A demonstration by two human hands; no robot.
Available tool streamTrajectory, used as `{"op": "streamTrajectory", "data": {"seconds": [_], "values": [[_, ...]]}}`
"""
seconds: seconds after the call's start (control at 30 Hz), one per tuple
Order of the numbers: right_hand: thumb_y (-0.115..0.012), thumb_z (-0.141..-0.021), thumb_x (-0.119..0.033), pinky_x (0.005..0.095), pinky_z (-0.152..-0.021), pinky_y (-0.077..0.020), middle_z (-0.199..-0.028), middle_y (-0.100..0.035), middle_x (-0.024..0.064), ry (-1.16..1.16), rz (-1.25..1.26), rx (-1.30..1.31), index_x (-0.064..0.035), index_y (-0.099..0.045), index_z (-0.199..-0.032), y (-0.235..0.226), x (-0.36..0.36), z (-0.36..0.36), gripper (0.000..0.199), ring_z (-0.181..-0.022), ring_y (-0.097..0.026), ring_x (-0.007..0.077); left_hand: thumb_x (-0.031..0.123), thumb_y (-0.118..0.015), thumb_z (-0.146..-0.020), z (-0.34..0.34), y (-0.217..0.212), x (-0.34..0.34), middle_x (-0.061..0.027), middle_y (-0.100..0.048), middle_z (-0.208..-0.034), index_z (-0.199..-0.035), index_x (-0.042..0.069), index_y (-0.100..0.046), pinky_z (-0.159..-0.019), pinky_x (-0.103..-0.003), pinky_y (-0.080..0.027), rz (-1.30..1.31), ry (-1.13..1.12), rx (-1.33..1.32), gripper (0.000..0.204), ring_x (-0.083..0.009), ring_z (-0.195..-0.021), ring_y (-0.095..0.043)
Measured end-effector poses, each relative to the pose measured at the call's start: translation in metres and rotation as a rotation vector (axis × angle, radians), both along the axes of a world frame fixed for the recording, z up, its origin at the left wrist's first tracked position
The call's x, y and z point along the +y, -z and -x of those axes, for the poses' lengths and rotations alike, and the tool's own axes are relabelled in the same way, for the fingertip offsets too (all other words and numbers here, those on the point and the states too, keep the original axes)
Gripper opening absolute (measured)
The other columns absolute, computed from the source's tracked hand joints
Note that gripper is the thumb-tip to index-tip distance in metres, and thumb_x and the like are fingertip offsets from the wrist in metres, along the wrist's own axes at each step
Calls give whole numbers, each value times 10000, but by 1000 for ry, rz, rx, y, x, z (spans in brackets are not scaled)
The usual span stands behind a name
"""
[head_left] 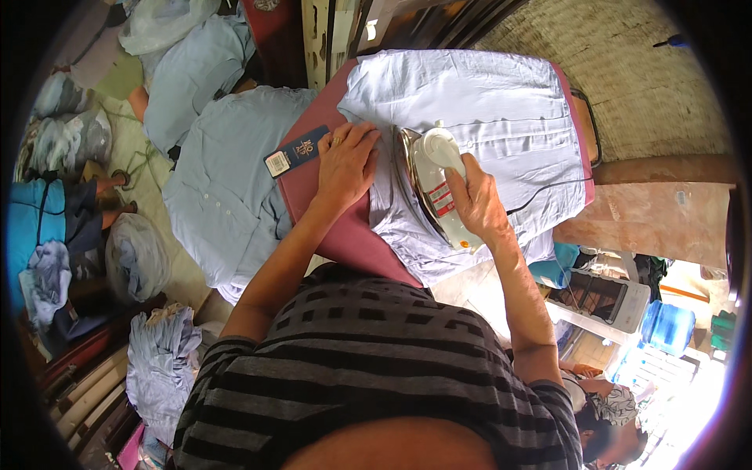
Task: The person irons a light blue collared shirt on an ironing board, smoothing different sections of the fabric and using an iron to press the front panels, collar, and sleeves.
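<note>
Fingers of your right hand are wrapped around the handle of the white iron, gripping it closed — its metal soleplate edge shows along the left side, resting on the pale blue shirt. Your left hand lies flat on the shirt's near edge, fingers spread and pressing the cloth, holding nothing; it sits just beside the iron, apart from it. The shirt is spread across the maroon ironing board, covering most of its far end. A dark blue hang tag with a white label lies on the board's left edge, touching your left fingertips or nearly so — you cannot tell which. The iron's black cord trails to the right over the shirt. Left of the board, a heap of pale blue shirts lies piled, with more bundled clothes nearer the floor.
</note>
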State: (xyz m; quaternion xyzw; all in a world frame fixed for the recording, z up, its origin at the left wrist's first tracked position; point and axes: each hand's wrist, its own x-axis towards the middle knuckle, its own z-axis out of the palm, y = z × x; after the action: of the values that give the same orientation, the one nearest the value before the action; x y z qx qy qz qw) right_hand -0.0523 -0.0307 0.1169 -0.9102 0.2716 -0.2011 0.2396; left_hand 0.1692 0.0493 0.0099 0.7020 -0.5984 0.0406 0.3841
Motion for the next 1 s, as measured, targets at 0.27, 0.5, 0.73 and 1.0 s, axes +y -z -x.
{"op": "streamTrajectory", "data": {"seconds": [0.27,0.5,0.73,1.0], "values": [[-560,-976,-114,411,-486,-410,-635,-493,231,163,-329,58,26,-458,-889,-13,4,-6,193,-543,-545,426,124,-637,-842,-4,-3,-2,-5,-589,-1246,-1190,125,-649,-973,-444,-332,-40,-17,-7,349,-250,-1179,-509],[-569,-975,-120,408,-487,-415,-643,-488,218,46,-193,-3,36,-466,-903,0,4,9,201,-548,-558,413,111,-646,-825,1,-3,-2,5,-580,-1243,-1188,137,-660,-969,-437,-327,-49,-16,-22,365,-244,-1164,-506],[-571,-988,-146,412,-468,-390,-575,-470,200,159,-421,0,32,-458,-892,-8,7,4,231,-495,-516,403,109,-674,-807,-3,0,1,0,-579,-1225,-1126,119,-683,-944,-436,-341,-12,10,-9,319,-248,-1115,-521],[-567,-986,-156,387,-473,-398,-586,-489,206,118,-394,31,21,-442,-892,-7,2,7,236,-470,-486,361,296,-727,-834,-54,-3,-39,-92,-600,-1035,-1061,75,-686,-810,-478,-426,22,-383,-83,320,-319,-985,-563]]}}
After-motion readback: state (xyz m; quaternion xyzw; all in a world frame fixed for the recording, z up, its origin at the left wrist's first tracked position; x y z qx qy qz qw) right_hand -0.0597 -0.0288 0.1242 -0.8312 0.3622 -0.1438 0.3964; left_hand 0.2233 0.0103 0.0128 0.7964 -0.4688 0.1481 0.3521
